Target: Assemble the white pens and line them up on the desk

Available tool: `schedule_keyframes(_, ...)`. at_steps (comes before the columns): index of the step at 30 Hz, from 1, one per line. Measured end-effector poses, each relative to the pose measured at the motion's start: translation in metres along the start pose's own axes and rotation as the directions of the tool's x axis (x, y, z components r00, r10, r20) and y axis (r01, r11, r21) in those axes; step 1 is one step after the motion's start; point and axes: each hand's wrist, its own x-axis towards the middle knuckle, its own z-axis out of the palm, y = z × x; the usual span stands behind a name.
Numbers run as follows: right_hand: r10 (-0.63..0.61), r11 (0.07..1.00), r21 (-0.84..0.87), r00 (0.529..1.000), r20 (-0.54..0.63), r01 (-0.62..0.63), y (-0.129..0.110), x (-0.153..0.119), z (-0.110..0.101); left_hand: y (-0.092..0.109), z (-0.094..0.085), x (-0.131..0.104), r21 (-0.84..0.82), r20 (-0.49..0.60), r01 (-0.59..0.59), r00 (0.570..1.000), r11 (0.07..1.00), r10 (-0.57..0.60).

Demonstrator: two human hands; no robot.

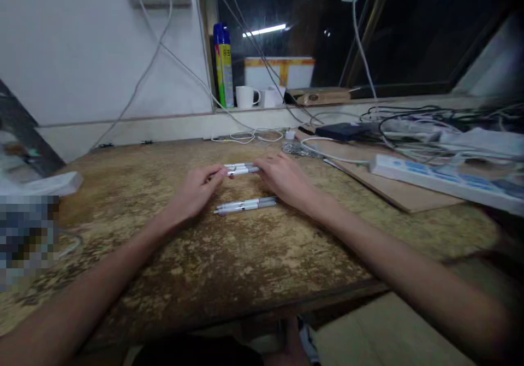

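White-and-grey pens (242, 169) lie side by side across the middle of the worn wooden table (245, 257). My left hand (202, 187) pinches their left ends between thumb and fingers. At their right ends my right hand (282, 175) has its fingers closed on them, palm down. Nearer to me, a second group of similar pens (246, 206) rests on the tabletop, roughly parallel to the held ones, its right end close to my right wrist. Neither hand grips this group. The exact number of pens in each group is hard to make out.
A white power strip (446, 180) and tangled cables (421, 117) cover the right side, beside a brown board (393, 188). Along the sill stand a spray can (223, 68) and a white mug (245, 97). Another white strip (61, 184) is at the left.
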Motion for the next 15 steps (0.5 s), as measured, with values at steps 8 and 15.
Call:
schedule_keyframes(8,0.007,0.922,0.386,1.0,-0.017,0.0,-0.0016,-0.0026,-0.0077,-0.0077,0.0055,-0.0025,-0.009,-0.063,-0.008,0.998,1.0,0.007)
schedule_keyframes(15,0.068,0.848,0.529,0.995,-0.072,-0.02,-0.002,-0.0033,-0.009,-0.0094,0.0064,-0.0033,-0.021,-0.095,-0.013,0.995,1.0,0.011)
